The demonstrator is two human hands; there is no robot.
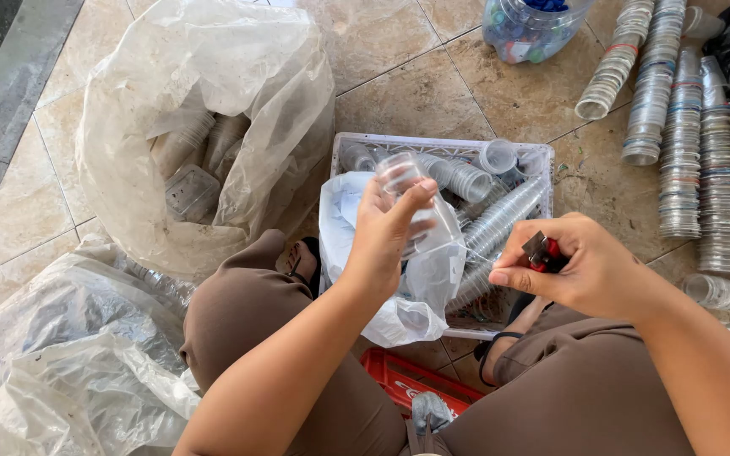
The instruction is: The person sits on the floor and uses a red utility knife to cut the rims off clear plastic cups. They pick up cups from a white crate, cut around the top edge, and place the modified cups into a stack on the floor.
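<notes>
My left hand (386, 232) grips a clear plastic cup (407, 190), held on its side over a white crate (441, 145). My right hand (576, 270) is closed around a small red-handled cutter (542, 252), a short way right of the cup. A thin strip of clear film stretches from the cup toward the cutter. The crate holds stacked clear cups (500, 219) and a white plastic bag (420, 287).
A large clear bag (204, 127) with plastic cups sits at the left, more crumpled clear bags (52, 371) at lower left. Long rows of nested clear cups (686, 127) lie on the tiled floor at right. A bag of coloured caps (530, 25) is at the top. A red crate (403, 380) is between my knees.
</notes>
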